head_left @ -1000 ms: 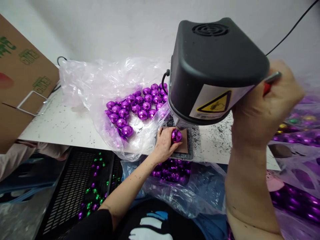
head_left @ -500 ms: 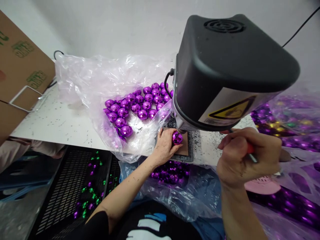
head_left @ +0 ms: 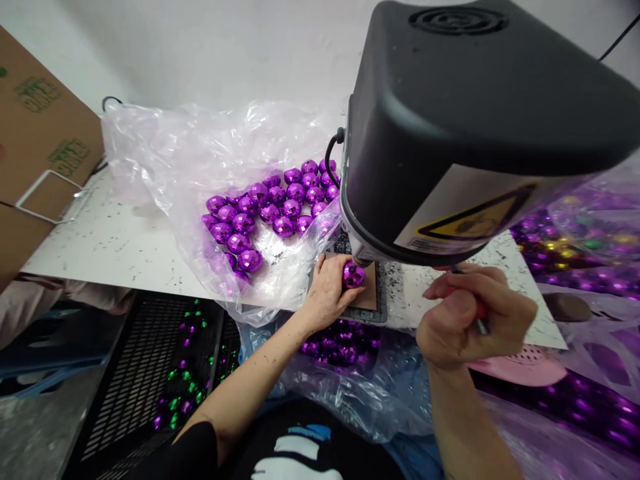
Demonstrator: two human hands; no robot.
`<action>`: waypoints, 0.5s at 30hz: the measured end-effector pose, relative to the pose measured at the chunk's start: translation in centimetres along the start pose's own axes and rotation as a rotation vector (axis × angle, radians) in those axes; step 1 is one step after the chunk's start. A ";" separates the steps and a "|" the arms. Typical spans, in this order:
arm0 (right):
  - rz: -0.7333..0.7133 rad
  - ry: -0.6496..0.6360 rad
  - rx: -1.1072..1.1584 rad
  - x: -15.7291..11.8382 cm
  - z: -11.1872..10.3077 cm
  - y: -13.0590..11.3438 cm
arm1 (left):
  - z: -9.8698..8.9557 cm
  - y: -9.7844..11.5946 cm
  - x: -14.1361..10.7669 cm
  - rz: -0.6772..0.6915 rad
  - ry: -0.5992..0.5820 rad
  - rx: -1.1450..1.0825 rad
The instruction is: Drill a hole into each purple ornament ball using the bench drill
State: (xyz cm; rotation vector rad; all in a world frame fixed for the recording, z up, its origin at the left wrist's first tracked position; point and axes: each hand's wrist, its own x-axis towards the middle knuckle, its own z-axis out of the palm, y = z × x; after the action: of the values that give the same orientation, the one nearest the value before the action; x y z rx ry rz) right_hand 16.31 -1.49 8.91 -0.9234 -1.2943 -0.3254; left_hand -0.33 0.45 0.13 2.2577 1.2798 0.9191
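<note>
Our left hand holds a ball over a board on the table. Beyond it and leftward, we have balls lying among plastic; farther left stands a box. Left of our left forearm, below the table, a crate holds beads. The press stands beyond our right hand, which grips a handle. Right of that hand lie bagged beads.
</note>
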 end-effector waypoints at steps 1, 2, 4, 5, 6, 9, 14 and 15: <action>0.015 0.001 -0.001 -0.1 0.0 0.0 | 0.0 0.0 0.0 0.001 -0.001 0.003; 0.037 -0.002 -0.003 -0.2 0.0 -0.1 | 0.0 0.0 -0.1 0.001 -0.001 0.006; 0.074 -0.019 -0.004 -0.2 0.0 -0.4 | 0.0 -0.1 -0.1 -0.001 0.000 0.009; 0.084 -0.025 -0.003 -0.2 0.0 -0.5 | 0.0 -0.1 -0.1 0.000 0.003 0.009; 0.088 -0.025 -0.001 -0.1 0.0 -0.6 | 0.0 -0.1 -0.1 0.002 0.004 0.009; 0.101 -0.016 0.012 -0.4 0.1 -0.6 | 0.0 0.0 -0.1 0.006 0.005 0.008; 0.105 -0.026 0.031 -2.3 0.5 0.5 | 0.0 0.0 -0.1 -0.014 -0.002 0.012; 0.109 -0.029 0.034 -2.6 0.4 0.7 | 0.0 0.0 -0.1 -0.016 -0.003 0.013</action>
State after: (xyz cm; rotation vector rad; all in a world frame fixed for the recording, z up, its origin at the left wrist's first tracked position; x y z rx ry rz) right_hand 15.72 -1.47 6.30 -0.9684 -1.2669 -0.2052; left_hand -0.38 0.33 0.11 2.2552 1.3042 0.9039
